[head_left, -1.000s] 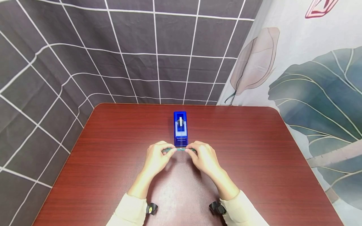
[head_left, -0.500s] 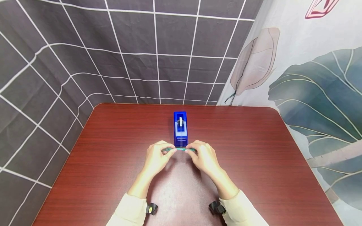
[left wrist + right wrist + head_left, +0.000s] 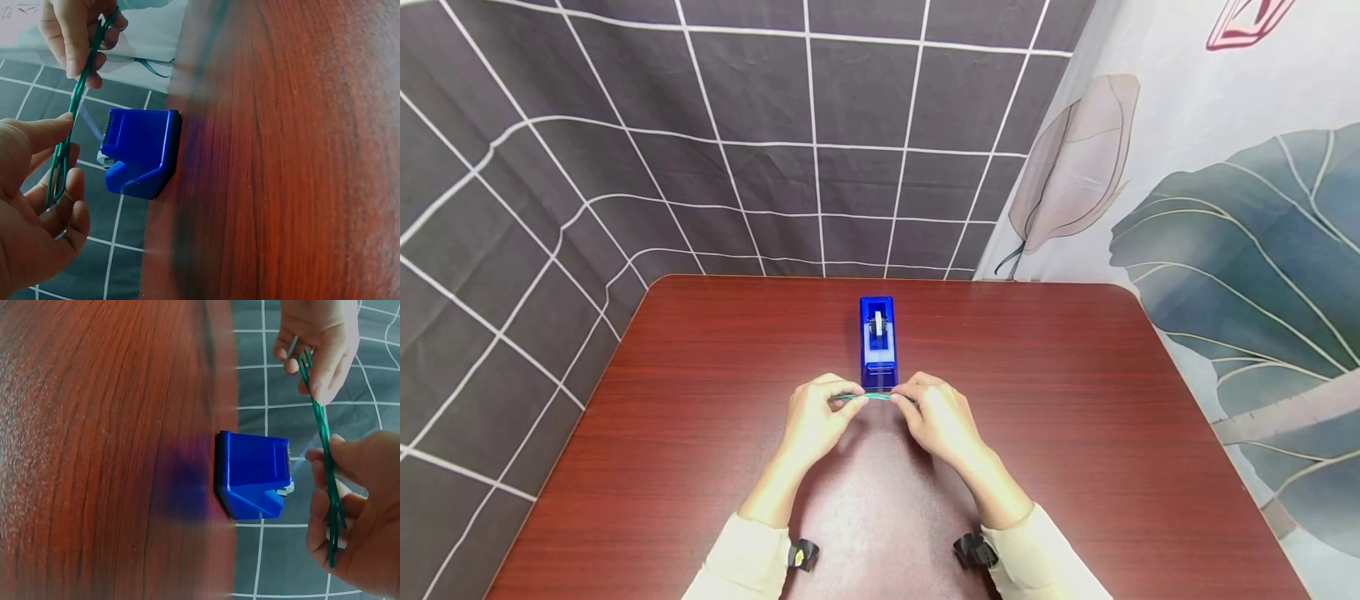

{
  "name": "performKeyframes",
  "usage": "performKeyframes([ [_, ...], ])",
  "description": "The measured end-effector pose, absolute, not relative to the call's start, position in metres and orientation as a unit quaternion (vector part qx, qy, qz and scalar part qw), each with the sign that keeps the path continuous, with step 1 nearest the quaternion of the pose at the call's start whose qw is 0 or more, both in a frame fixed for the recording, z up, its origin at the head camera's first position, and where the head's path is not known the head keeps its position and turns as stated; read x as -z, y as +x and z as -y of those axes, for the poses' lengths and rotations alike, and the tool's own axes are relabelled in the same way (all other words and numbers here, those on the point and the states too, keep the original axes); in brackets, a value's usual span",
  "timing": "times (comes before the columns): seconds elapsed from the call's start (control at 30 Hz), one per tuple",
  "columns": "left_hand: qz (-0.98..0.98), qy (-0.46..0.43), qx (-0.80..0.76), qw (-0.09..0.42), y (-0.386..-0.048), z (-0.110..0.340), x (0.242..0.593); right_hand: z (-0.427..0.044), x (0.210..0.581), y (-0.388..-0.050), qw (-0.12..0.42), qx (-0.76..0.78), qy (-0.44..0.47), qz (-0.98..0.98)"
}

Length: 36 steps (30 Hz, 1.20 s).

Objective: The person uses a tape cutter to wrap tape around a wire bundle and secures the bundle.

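Both hands hold a thin bundle of green wires (image 3: 877, 397) level across the front of a blue tape dispenser (image 3: 878, 365). My left hand (image 3: 816, 421) pinches its left part between thumb and fingers, and my right hand (image 3: 946, 421) pinches the right part. A short middle stretch shows between the fingertips. In the left wrist view, the bundle (image 3: 77, 97) has looped ends beside the palm. From the dispenser's cutter, a strip of clear tape (image 3: 305, 457) reaches to the middle of the bundle (image 3: 323, 428). How far it wraps is too small to tell.
The dispenser stands on a reddish-brown wooden table (image 3: 715, 333), with a tape roll (image 3: 878, 323) inside. A dark checked curtain (image 3: 760, 100) hangs behind the table and at its left. A pale leaf-patterned curtain (image 3: 1187, 100) is at the right.
Both hands stay in nearly the same place. The stretch of wires between the fingertips has shifted slightly, its pale patch giving way to more green. The dispenser has not moved.
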State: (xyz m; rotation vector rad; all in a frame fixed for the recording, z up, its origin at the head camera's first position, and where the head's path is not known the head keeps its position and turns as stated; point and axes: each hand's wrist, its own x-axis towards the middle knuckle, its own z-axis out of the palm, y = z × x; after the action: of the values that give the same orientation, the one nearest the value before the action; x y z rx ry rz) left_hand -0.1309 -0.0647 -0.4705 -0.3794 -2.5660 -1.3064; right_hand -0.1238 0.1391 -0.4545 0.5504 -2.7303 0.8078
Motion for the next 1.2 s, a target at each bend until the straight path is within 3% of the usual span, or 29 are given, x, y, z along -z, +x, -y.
performKeyframes([
  [0.57, 0.896, -0.124, 0.42, 0.081, -0.133, 0.0627, 0.4672, -0.1407, 0.4559, -0.1236, 0.134, -0.276, 0.207, 0.929],
  [1.2, 0.895, -0.118, 0.422, 0.082, -0.1332, 0.0632, 0.4663, -0.1404, 0.4591, -0.1281, 0.158, -0.255, 0.226, 0.927],
])
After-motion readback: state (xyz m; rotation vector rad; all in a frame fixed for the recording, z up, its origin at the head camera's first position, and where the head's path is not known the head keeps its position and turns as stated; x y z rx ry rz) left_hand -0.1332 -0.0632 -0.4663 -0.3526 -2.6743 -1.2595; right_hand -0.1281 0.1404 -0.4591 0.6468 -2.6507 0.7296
